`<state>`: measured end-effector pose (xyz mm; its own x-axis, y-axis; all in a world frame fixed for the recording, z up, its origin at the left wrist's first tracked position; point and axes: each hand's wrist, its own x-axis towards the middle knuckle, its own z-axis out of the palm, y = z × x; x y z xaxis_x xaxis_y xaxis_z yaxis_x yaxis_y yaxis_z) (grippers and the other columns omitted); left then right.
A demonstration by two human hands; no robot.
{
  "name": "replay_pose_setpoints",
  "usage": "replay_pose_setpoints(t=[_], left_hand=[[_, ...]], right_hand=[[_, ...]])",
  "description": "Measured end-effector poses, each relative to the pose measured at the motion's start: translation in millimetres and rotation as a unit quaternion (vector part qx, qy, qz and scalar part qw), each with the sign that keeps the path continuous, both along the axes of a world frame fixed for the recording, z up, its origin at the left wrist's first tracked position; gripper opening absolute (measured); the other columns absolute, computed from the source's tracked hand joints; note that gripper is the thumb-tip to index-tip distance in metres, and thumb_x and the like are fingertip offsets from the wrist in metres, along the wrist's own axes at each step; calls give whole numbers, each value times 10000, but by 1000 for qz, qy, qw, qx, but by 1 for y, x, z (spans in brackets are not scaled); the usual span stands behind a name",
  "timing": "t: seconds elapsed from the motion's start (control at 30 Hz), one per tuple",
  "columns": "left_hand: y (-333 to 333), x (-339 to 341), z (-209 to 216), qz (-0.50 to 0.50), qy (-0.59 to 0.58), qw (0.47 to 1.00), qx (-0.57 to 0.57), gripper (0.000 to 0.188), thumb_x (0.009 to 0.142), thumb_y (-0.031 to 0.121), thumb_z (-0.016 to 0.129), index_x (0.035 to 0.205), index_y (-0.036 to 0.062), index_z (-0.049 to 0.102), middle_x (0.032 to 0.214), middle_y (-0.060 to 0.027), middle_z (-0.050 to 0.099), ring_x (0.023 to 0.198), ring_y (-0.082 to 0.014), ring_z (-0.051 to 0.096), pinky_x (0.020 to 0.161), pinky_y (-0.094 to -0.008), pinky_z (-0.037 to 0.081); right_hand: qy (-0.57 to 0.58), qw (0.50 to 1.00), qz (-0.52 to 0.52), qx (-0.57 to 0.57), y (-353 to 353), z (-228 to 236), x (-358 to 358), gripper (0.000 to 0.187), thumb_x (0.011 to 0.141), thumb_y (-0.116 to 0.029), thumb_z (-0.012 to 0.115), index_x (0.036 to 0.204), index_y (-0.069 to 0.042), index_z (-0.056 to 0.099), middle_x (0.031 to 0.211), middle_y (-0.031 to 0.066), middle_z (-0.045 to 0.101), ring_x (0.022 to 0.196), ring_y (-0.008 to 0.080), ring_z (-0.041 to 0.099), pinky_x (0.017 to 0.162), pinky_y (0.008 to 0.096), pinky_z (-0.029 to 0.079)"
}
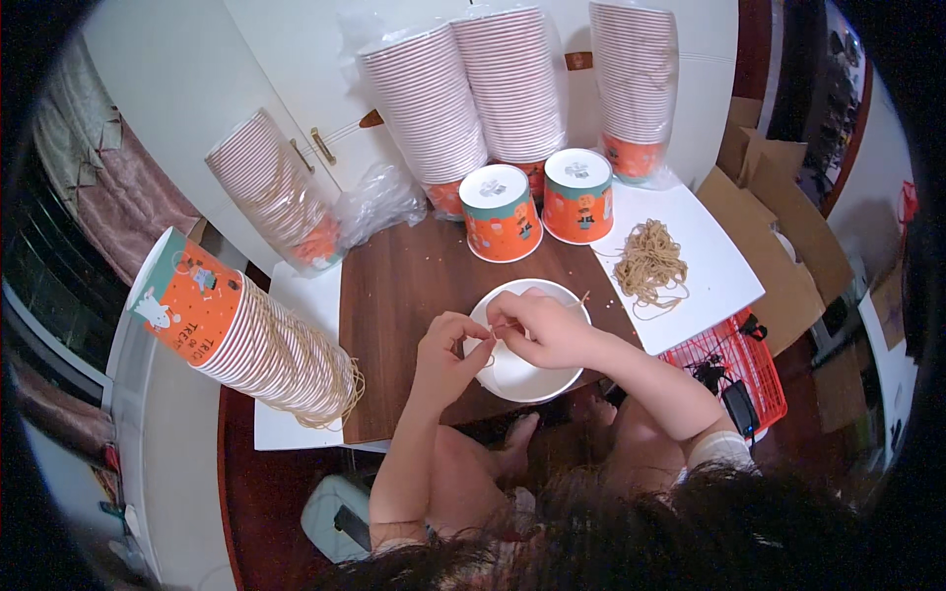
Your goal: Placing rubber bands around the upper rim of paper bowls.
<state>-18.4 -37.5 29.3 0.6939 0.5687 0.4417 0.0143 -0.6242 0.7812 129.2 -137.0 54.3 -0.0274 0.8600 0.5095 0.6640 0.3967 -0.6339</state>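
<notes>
A paper bucket (527,382) stands mouth up near the table's front edge, its white inside showing. Over its mouth, my left hand (445,362) and my right hand (544,332) meet with thumbs and fingertips pinched together. Between them runs a thin tan cord (492,361), partly hidden by the fingers. A short cord end (583,298) sticks out at the bucket's right rim, beyond my right hand. To the right lies a loose heap of tan cords (650,261).
Two orange-and-green paper buckets (501,222) stand upside down behind. Tall nested stacks in clear plastic (424,108) line the back. At left leans a nested stack (281,345) draped with cords. Right of the table are a red basket (774,379) and open cardboard boxes (778,241).
</notes>
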Motion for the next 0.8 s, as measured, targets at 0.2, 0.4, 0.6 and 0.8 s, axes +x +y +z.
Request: replay_pose_setpoints(t=[0.2, 0.4, 0.6, 0.8], left_hand=[[2, -2, -2, -4, 21, 1000, -12, 112, 634, 60, 651, 709, 60, 568, 715, -24, 513, 651, -127, 464, 544, -244, 378], [7, -4, -3, 59, 3, 996, 65, 114, 625, 64, 648, 677, 53, 547, 703, -42, 512, 665, -162, 481, 578, -266, 395], [14, -10, -7, 46, 59, 997, 30, 111, 639, 70, 648, 692, 46, 553, 697, -40, 521, 650, -144, 482, 579, -256, 396], [25, -13, -10, -37, 128, 981, -142, 126, 676, 63, 660, 726, 34, 549, 691, 27, 516, 564, -28, 419, 522, -180, 356]], right_hand=[[11, 999, -14, 49, 4, -6, -1, 118, 715, -32, 484, 824, -71, 462, 618, 51, 515, 562, 220, 519, 601, 333, 377], [139, 982, -75, 102, 7, -1, 12, 114, 691, 4, 471, 793, -44, 452, 618, 48, 508, 597, 171, 542, 564, 265, 411], [368, 928, -45, 39, 7, -5, 31, 86, 783, 29, 416, 793, -55, 429, 737, -3, 465, 702, 72, 472, 664, 207, 382], [350, 936, -2, -14, 5, -14, 40, 117, 740, 39, 438, 829, -30, 471, 706, -9, 481, 654, 41, 447, 600, 185, 376]])
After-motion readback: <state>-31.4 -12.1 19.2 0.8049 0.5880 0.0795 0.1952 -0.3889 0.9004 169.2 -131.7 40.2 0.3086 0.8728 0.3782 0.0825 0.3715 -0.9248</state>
